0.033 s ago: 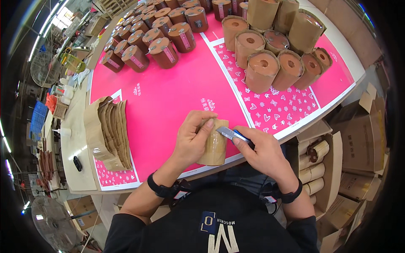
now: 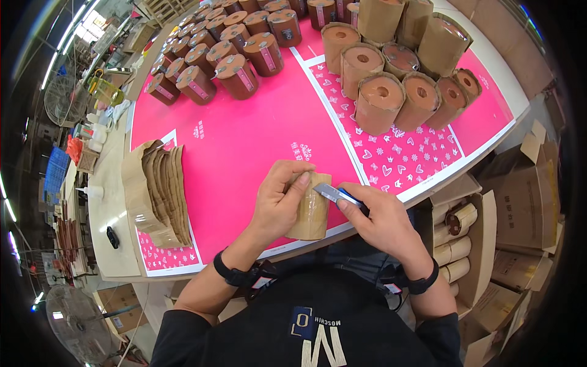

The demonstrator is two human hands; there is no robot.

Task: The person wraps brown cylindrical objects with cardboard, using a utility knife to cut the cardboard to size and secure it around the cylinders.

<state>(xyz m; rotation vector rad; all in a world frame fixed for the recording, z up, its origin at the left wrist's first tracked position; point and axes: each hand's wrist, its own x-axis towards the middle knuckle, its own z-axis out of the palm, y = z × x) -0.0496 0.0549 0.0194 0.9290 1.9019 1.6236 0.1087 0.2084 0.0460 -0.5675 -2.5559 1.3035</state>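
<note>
My left hand [image 2: 284, 199] grips the upper left side of a roll wrapped in brown paper [image 2: 312, 220], which stands at the table's near edge. Shiny clear tape shows on its wrapping. In my right hand [image 2: 378, 219] is a utility knife [image 2: 350, 199] with a blue and dark handle. Its blade points left and lies against the upper part of the wrapped roll, close to my left thumb. Whether the blade cuts in, I cannot tell. A stack of folded brown paper wrappers [image 2: 162, 196] lies to the left.
Many brown rolls with pink strips [image 2: 235, 76] stand at the far left of the pink-covered table [image 2: 244, 134]. Several paper-wrapped rolls [image 2: 379, 104] stand at the far right. Below the right edge, an open cardboard box [image 2: 480, 263] holds wrapped rolls. A small black object [image 2: 112, 237] lies left.
</note>
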